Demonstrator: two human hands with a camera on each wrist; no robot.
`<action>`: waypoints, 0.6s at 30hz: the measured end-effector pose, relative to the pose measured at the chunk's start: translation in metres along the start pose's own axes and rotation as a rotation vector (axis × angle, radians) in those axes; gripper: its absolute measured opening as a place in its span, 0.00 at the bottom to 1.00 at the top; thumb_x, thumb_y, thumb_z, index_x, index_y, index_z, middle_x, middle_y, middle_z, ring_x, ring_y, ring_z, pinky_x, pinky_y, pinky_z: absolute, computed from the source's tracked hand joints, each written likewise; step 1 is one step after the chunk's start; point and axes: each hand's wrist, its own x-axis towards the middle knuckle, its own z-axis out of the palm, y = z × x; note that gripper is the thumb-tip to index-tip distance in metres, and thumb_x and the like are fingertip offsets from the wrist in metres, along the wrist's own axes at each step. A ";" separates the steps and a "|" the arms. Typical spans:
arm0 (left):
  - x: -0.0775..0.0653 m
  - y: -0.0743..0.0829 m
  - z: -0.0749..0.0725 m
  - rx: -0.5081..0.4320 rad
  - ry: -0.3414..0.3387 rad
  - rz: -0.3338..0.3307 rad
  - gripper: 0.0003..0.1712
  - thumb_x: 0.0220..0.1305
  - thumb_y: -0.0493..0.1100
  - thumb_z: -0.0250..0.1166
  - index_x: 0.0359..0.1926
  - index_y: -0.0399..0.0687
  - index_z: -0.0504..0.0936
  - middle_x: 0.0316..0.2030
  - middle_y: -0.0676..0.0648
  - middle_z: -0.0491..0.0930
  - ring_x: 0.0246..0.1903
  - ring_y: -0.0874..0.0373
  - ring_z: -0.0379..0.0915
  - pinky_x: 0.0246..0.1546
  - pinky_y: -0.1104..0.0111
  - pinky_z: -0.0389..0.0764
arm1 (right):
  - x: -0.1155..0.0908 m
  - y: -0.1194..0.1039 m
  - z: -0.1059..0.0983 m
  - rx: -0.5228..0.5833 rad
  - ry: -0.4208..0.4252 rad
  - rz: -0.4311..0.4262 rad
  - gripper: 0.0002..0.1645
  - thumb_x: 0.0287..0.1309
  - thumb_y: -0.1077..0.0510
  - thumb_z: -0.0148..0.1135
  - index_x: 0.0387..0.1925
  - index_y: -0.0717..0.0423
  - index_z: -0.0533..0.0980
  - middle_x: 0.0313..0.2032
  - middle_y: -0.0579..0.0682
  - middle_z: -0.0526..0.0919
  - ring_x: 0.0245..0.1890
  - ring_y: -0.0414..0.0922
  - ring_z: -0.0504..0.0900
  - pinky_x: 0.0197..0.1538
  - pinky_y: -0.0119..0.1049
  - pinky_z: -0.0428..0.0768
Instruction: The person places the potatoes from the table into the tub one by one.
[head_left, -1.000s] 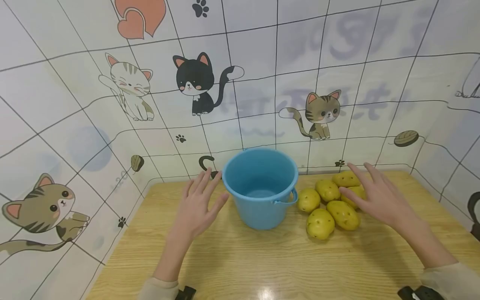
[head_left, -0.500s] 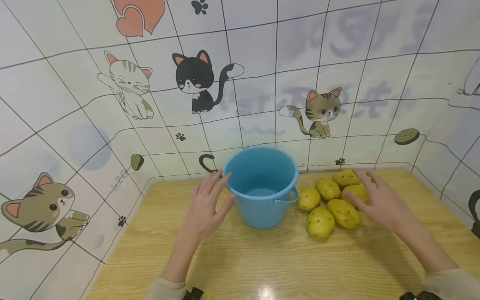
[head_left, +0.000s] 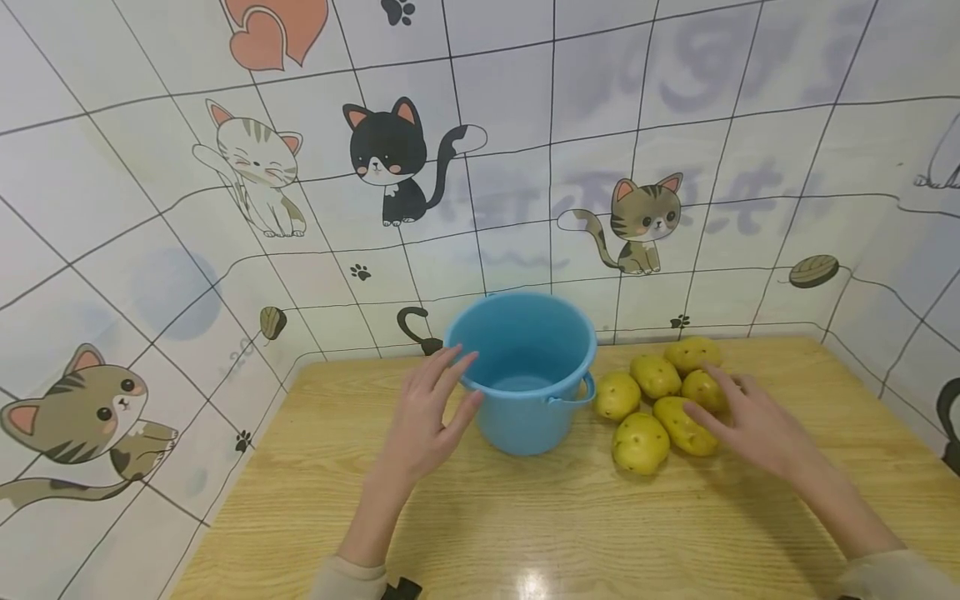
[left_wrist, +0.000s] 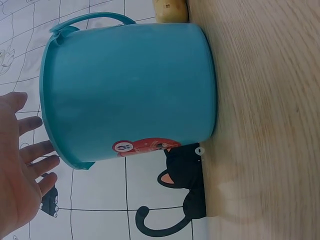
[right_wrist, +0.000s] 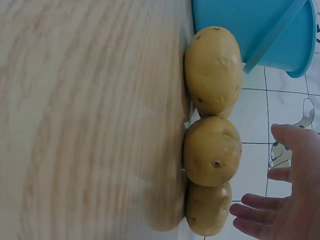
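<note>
A blue plastic bucket [head_left: 525, 421] stands upright on the wooden table, its handle folded down on the right. Several yellow potatoes [head_left: 641, 444] lie grouped to its right. My left hand [head_left: 422, 421] is at the bucket's near left rim with fingers loosely spread; in the left wrist view the fingertips [left_wrist: 48, 162] come right up to the rim. Over the right side of the potatoes hovers my right hand [head_left: 757, 427], relaxed and holding nothing. From the right wrist camera, that hand [right_wrist: 295, 200] is seen above the potatoes [right_wrist: 212, 151], thumb and fingers apart.
Tiled-pattern walls with cartoon cats [head_left: 647, 225] enclose the back and both sides of the table [head_left: 555, 525]. The bucket stands close to the back wall. A dark curved object [head_left: 951, 429] shows at the right edge.
My left hand has moved right, closer over the bucket's rim. My right hand has lowered a little and shifted slightly right over the potatoes. Bucket and potatoes stay in place.
</note>
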 end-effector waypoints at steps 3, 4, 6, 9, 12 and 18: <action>0.000 0.000 0.003 -0.016 0.013 0.014 0.26 0.73 0.52 0.59 0.68 0.51 0.74 0.68 0.43 0.71 0.69 0.41 0.62 0.64 0.43 0.62 | -0.001 0.001 0.005 0.006 -0.021 0.011 0.48 0.72 0.36 0.52 0.77 0.62 0.51 0.61 0.84 0.60 0.51 0.80 0.72 0.40 0.74 0.74; 0.000 -0.001 0.004 -0.019 0.018 0.019 0.26 0.73 0.51 0.59 0.68 0.51 0.75 0.67 0.43 0.71 0.69 0.42 0.62 0.64 0.43 0.61 | -0.002 0.002 0.006 0.009 -0.024 0.013 0.48 0.72 0.36 0.52 0.76 0.63 0.53 0.61 0.84 0.61 0.51 0.80 0.72 0.40 0.74 0.74; 0.000 -0.001 0.006 -0.026 0.029 0.024 0.24 0.73 0.51 0.60 0.66 0.51 0.76 0.67 0.43 0.72 0.69 0.41 0.63 0.64 0.41 0.61 | -0.003 0.003 0.009 0.012 -0.032 0.014 0.47 0.72 0.36 0.52 0.75 0.64 0.54 0.60 0.84 0.61 0.50 0.80 0.72 0.39 0.74 0.74; 0.000 -0.001 0.010 -0.044 0.040 0.020 0.23 0.73 0.51 0.60 0.65 0.52 0.78 0.66 0.44 0.73 0.69 0.42 0.63 0.64 0.41 0.61 | -0.004 0.005 0.013 0.013 -0.042 0.012 0.47 0.72 0.36 0.52 0.75 0.65 0.54 0.60 0.85 0.61 0.51 0.81 0.71 0.40 0.76 0.73; 0.000 -0.001 0.013 -0.061 0.053 0.015 0.22 0.73 0.50 0.60 0.63 0.51 0.79 0.64 0.44 0.75 0.68 0.41 0.63 0.64 0.41 0.60 | -0.004 0.005 0.017 0.011 -0.049 0.012 0.48 0.72 0.35 0.53 0.75 0.66 0.54 0.61 0.85 0.61 0.53 0.82 0.70 0.42 0.77 0.71; 0.001 -0.002 0.019 -0.103 0.084 0.004 0.15 0.72 0.47 0.62 0.54 0.49 0.85 0.53 0.46 0.81 0.66 0.41 0.66 0.65 0.42 0.60 | -0.004 0.004 0.023 0.009 -0.063 0.016 0.49 0.70 0.34 0.54 0.74 0.66 0.56 0.63 0.83 0.60 0.58 0.82 0.65 0.47 0.79 0.68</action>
